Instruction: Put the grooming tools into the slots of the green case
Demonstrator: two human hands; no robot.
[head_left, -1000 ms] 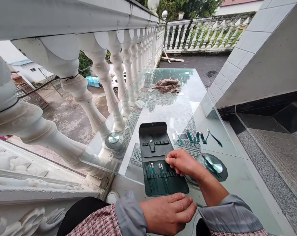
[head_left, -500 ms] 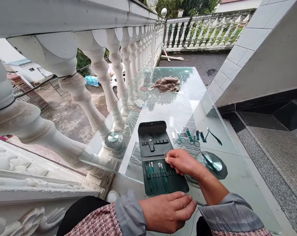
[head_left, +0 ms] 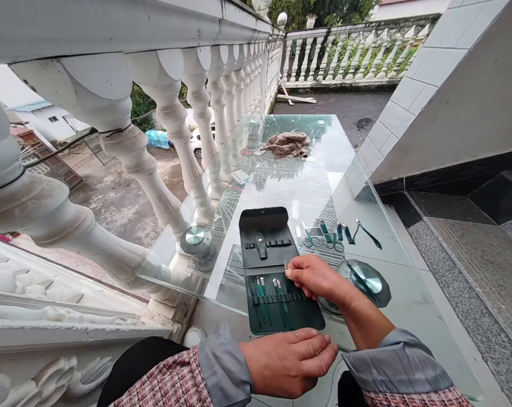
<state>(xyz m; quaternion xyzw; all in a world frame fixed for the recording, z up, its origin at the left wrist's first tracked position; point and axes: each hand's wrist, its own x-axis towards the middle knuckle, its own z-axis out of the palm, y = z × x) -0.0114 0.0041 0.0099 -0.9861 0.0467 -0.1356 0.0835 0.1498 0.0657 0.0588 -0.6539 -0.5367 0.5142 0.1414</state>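
A dark green manicure case (head_left: 272, 249) lies unfolded on the glass table (head_left: 306, 181). Several green-handled tools (head_left: 272, 297) sit in the loops of its near half. My right hand (head_left: 319, 278) rests over the case's right side, fingers pinched on a small metal tool (head_left: 285, 265) whose tip pokes out to the left. My left hand (head_left: 289, 362) lies flat at the table's near edge, just below the case, fingers together and stretched out, holding nothing.
Loose scissors, clippers and nippers (head_left: 336, 233) lie in a row right of the case. A brown cloth (head_left: 288, 144) sits at the far end. A white balustrade (head_left: 171, 113) runs along the left; a tiled wall (head_left: 442, 90) rises on the right.
Hardly anything has changed. My right hand has stayed pinched on the small tool over the case, and my left hand has kept still; only the view has shifted slightly.
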